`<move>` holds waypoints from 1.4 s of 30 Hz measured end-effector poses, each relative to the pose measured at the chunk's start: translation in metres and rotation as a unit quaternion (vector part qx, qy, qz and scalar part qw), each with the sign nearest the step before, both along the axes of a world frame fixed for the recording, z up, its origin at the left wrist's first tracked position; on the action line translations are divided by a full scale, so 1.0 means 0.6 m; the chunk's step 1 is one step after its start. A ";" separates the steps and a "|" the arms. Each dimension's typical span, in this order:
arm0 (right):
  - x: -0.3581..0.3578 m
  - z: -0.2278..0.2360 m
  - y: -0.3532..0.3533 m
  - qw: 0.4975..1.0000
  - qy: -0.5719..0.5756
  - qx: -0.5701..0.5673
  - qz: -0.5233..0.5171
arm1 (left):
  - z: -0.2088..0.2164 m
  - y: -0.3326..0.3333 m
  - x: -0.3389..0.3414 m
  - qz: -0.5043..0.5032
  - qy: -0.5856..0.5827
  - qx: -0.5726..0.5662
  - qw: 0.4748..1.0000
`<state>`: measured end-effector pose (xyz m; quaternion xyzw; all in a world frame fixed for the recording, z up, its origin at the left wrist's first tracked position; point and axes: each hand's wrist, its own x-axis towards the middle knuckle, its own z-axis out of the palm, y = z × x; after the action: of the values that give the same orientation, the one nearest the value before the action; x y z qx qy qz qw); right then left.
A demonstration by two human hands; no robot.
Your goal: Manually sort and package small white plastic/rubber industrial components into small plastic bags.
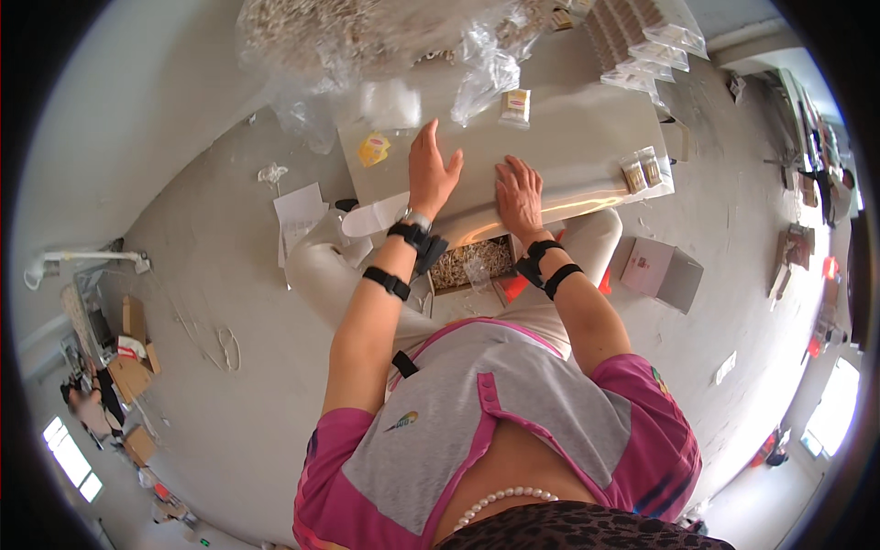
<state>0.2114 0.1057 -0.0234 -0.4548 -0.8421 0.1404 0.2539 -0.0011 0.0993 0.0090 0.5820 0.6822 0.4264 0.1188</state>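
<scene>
My left hand (433, 174) hovers over or rests on the near left part of the grey table (582, 128), fingers extended and thumb apart, with nothing in it. To its left lies a yellow printed packet or label (373, 148). Flat on the table near its front edge is my right hand (520, 194), fingers stretched out and holding nothing. Beyond it sits a small clear-wrapped packet (515, 108). Two similar small packets (641, 170) lie at the table's right corner. Below the table edge, between my legs, an open box (469, 266) holds pale small pieces.
A large clear plastic bag (312, 41) full of pale small pieces covers the table's far left. Stacked bagged rows (642, 41) stand at the far right. A grey-white carton (662, 273) sits on the floor at right; papers (300, 215) lie at left. Another person (94, 411) is far left.
</scene>
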 end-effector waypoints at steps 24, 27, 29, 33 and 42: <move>0.031 0.008 0.033 0.996 -0.026 -0.026 -0.086 | -0.018 0.275 0.170 0.020 -0.283 0.011 0.959; 0.047 -0.004 0.031 0.995 -0.041 -0.053 -0.081 | -0.011 0.174 0.224 0.144 -0.184 0.032 0.972; 0.045 -0.006 0.025 0.993 -0.031 -0.078 -0.078 | 0.011 0.116 0.254 0.113 -0.157 0.042 0.980; 0.050 -0.040 0.020 0.974 0.050 -0.202 -0.086 | 0.031 0.106 0.301 -0.109 -0.071 0.081 0.988; 0.036 -0.011 0.029 0.996 -0.042 -0.041 -0.071 | -0.013 0.327 0.292 -0.229 0.406 0.023 0.885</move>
<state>0.2331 0.1233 -0.0300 -0.5288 -0.8113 0.1371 0.2083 0.1742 0.2956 0.0014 0.8467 0.5087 0.1293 -0.0874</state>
